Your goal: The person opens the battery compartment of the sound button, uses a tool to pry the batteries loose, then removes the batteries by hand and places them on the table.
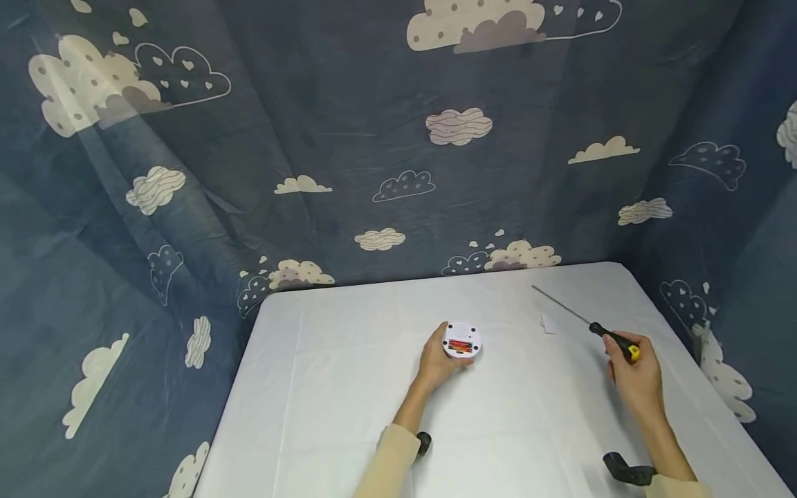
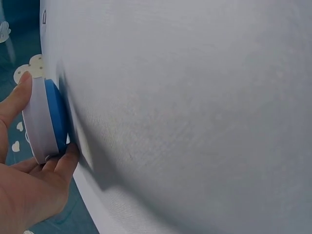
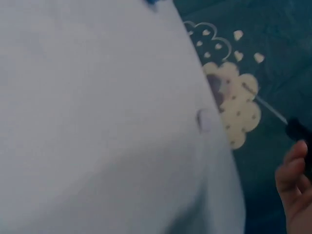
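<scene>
My left hand (image 1: 434, 364) grips a small round white device (image 1: 461, 329) by its edge, thumb on one side and fingers on the other. Its white back faces up in the head view, with small dark feet near the rim and an uncovered battery compartment holding red batteries (image 1: 460, 346). In the left wrist view the far side of the device is blue (image 2: 57, 117), turned toward the white cloth. My right hand (image 1: 640, 377) holds a screwdriver (image 1: 599, 328) by its black and yellow handle, the long thin shaft pointing up and left, away from the device.
A small white piece (image 1: 548, 324) lies on the white table (image 1: 349, 401), below the screwdriver's shaft in the head view. Dark blue curtains (image 1: 349, 111) with cloud prints hang behind the table and at both sides.
</scene>
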Demonstrator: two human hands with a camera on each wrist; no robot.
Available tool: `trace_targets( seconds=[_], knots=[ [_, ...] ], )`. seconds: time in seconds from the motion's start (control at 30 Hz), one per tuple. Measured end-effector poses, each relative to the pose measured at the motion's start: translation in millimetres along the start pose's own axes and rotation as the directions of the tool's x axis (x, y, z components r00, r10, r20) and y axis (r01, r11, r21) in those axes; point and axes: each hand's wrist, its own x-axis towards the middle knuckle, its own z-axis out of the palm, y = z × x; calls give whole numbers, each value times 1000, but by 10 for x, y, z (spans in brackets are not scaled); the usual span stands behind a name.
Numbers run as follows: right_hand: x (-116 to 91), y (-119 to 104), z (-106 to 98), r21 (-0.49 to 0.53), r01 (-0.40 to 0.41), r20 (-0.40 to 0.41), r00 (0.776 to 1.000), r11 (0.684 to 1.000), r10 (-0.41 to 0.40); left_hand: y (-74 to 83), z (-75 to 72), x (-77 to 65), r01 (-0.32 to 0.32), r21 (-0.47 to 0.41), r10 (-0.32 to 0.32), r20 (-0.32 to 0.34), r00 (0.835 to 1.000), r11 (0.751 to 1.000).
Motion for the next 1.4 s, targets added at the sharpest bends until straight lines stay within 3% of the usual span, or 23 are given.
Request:
trace_targets(
  seconds=[0.07,0.17,0.23,0.33,0.57,0.87,1.17,1.27,1.4],
  knots=[
    [20,-133,-11,5,92,130,987,996,-92,14,21,6,3,-2,-3,5,1000,1000],
    [40,-310,8,-24,215,308,931,976,-198,39,46,27,-6,-7,6,-15,1000,1000],
    [53,-404,38,-62,263,379,899,963,-221,54,53,37,-4,-14,4,-25,1000,1000],
    [56,-514,79,-113,281,425,881,953,-209,60,56,48,0,-6,0,-39,999,1000],
    [68,-717,90,-192,287,448,876,939,-177,57,48,47,-21,19,22,-64,998,1000],
    [79,-1037,138,-280,379,472,855,882,-218,68,71,34,-32,76,40,-95,995,997],
    [162,-1349,330,-244,570,492,770,784,-407,73,44,36,-60,127,76,-118,990,990],
    [226,-1301,357,-234,550,486,780,802,-394,58,28,35,-59,138,75,-116,990,989],
    [329,-1133,351,-207,483,466,813,851,-349,44,22,39,-49,133,64,-107,992,990]
  ],
)
